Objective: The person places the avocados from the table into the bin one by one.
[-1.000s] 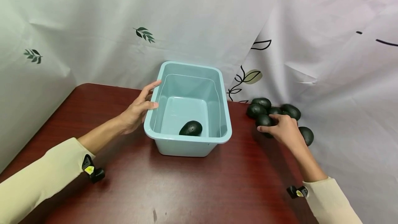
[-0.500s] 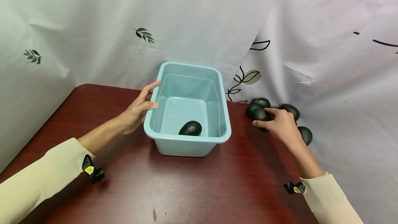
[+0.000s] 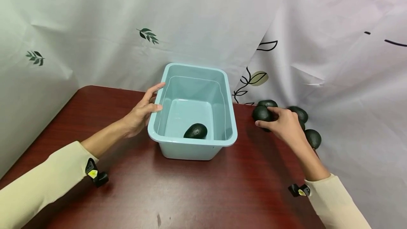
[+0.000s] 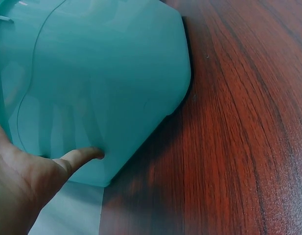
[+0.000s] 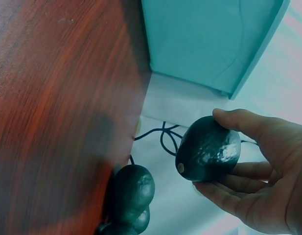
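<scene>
Change: since a second ago my right hand [image 3: 284, 124] has lifted one avocado [image 3: 261, 113] out of the pile and drawn it leftward, closer to the bin; my left hand, the bin and the avocado inside it have stayed put.
Left sleeve: I see my cream sleeve [image 3: 38, 183] over the near left of the table, with a small black clip and yellow tag at the cuff.
Left hand: my left hand [image 3: 140, 112] rests against the outer left wall of the bin, fingers fairly straight and slightly spread, the upper ones up at the rim; the left wrist view shows the thumb tip [image 4: 84, 155] touching the wall low down.
Bin: a light blue plastic bin [image 3: 222, 140] stands upright at the middle back of the dark red wooden table [image 3: 203, 193].
Avocado in bin: one dark avocado [image 3: 195, 131] lies on the bin floor near the front wall.
Right hand: it holds the lifted avocado [image 5: 208, 149], thumb on top and fingers [image 5: 239, 171] curled beneath; from the right wrist view it hangs clear of the table, just right of the bin.
Remaining pile: the other avocados [image 3: 306, 126] lie together at the table's right back edge against the white leaf-printed sheet [image 3: 203, 20], partly hidden behind my hand.
</scene>
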